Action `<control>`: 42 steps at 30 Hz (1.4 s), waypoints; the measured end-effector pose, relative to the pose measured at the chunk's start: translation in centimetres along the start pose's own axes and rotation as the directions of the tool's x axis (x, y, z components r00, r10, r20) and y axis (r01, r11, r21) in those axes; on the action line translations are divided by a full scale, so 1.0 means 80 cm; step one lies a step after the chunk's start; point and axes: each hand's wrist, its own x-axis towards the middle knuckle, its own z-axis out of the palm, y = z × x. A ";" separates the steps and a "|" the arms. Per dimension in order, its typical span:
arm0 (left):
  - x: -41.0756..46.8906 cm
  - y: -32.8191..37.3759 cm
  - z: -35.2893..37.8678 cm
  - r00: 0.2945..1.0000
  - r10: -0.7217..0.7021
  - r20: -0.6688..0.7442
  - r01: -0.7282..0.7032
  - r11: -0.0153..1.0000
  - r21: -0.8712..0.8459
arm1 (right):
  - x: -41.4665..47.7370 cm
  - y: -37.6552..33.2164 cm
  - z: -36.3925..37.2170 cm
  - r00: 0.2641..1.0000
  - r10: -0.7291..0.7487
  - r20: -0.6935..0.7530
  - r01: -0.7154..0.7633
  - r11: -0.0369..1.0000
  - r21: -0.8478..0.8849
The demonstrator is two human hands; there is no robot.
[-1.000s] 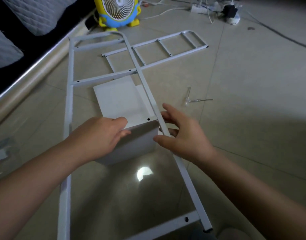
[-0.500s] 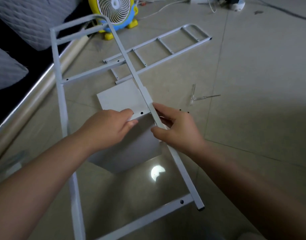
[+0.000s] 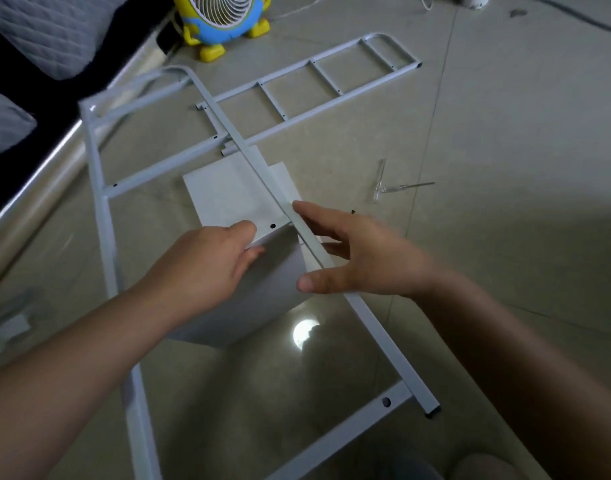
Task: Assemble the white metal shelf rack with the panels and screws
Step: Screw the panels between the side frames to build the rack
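Left hand [image 3: 207,265]: fingers curled over the panel's [image 3: 228,195] near fold, thumb beneath, pinching it.
Right hand [image 3: 366,258]: fingers straight and spread; the frame's [image 3: 103,216] right rail lies in the fork between thumb and forefinger.
Panel: white, inside the frame, its right edge tucked under that rail.
Frame: far end lifted and blurred, near foot on the floor [image 3: 505,271].
Second frame [image 3: 297,81]: flat beyond, crossed by the rail.
Right of rail: open tile, one screw [image 3: 353,212], clear tool [image 3: 383,187].
Far edge: fan [image 3: 221,19].
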 end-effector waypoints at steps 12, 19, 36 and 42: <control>-0.008 0.015 0.000 0.998 -0.059 -0.005 0.059 0.998 -0.010 | 0.106 0.243 -0.012 0.858 0.260 -0.444 -0.473 0.738 -0.482; -0.004 0.015 -0.005 0.991 -0.111 0.068 0.108 0.993 0.048 | 0.138 0.259 0.009 0.940 0.208 -0.270 -0.340 0.531 -0.776; -0.002 0.015 -0.005 0.987 -0.119 0.105 0.112 0.991 0.071 | 0.125 0.270 0.010 0.880 0.328 -0.345 -0.469 0.480 -0.741; -0.005 0.019 -0.008 0.980 -0.140 0.143 0.128 0.988 0.086 | 0.122 0.277 0.013 0.884 0.297 -0.362 -0.466 0.476 -0.746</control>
